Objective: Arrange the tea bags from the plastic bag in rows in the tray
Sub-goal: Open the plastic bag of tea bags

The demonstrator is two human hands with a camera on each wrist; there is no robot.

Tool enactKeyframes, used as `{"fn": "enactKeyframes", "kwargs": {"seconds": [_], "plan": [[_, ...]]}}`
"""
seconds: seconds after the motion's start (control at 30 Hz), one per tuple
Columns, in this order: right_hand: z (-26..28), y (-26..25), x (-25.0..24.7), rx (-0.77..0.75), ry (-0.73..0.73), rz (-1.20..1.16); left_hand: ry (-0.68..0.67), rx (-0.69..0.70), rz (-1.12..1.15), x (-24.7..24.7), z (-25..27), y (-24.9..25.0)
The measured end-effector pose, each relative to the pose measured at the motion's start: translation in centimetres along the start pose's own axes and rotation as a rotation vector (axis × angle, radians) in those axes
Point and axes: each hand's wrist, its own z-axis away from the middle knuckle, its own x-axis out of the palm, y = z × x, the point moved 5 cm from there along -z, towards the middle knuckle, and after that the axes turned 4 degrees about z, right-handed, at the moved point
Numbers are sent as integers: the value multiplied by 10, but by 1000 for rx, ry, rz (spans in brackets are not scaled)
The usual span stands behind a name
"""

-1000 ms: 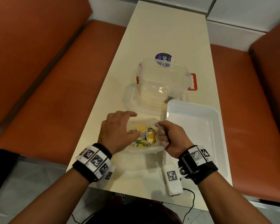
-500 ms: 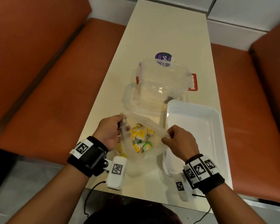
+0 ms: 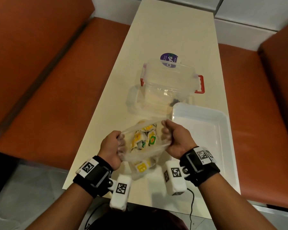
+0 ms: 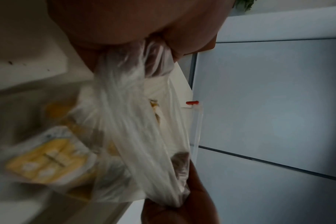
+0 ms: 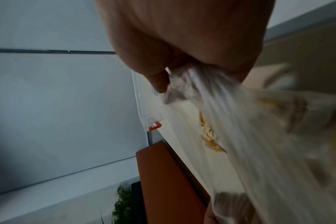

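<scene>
A clear plastic bag (image 3: 140,156) of several yellow and white tea bags (image 3: 144,138) is held up over the near end of the table, its mouth stretched wide. My left hand (image 3: 114,146) grips the bag's left rim, and my right hand (image 3: 171,138) grips its right rim. In the left wrist view the bunched plastic bag (image 4: 136,121) runs out of my fist, with blurred yellow tea bags (image 4: 48,157) beyond it. The right wrist view shows the plastic bag (image 5: 230,121) pulled taut from my curled fingers. The white tray (image 3: 204,138) lies empty just right of the bag.
A clear storage box (image 3: 168,83) with red latches stands beyond the bag, its lid (image 3: 146,103) beside it, and a purple round sticker (image 3: 169,60) lies behind. Orange benches (image 3: 56,80) run along both sides of the narrow cream table (image 3: 165,30). A cable (image 3: 192,205) hangs at the near edge.
Both hands lifted the bag off the table and pulled its mouth apart, turning from a loose hold to fists on either rim. The tea bags now show through the wide opening.
</scene>
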Motion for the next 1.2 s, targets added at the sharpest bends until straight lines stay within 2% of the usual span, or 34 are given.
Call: {"fn": "enactKeyframes", "kwargs": {"seconds": [0.13,0.2,0.27,0.33,0.43,0.5,0.57,0.63,0.83,0.93,1.0,1.1,1.2], "plan": [[-9,-5,3,-58,62,220,96,60,-55,-6,0,-4],[-6,-8,7,-81,86,341,157,143,-159,-9,-1,1],[-3,-11,9,-110,103,502,196,286,-350,-10,-1,11],[-1,-14,9,-142,120,634,208,491,-572,-6,4,25],[0,-16,11,-213,134,774,79,866,-921,12,16,40],[1,-18,13,-256,143,858,28,951,-1240,24,17,40],[3,-22,15,-319,144,969,36,901,-1514,30,10,39],[5,-26,19,-407,134,1123,53,831,-1637,31,4,41],[16,-31,13,-561,285,1408,-29,706,-1566,30,-8,50],[34,-28,19,-733,230,1658,-32,650,-1614,30,-9,51],[42,-22,21,-786,166,1835,-32,602,-1669,30,-8,50],[45,-13,18,-707,113,2091,-48,539,-1791,29,-3,46],[43,-13,10,-580,151,2177,-41,491,-1873,26,2,41]]}}
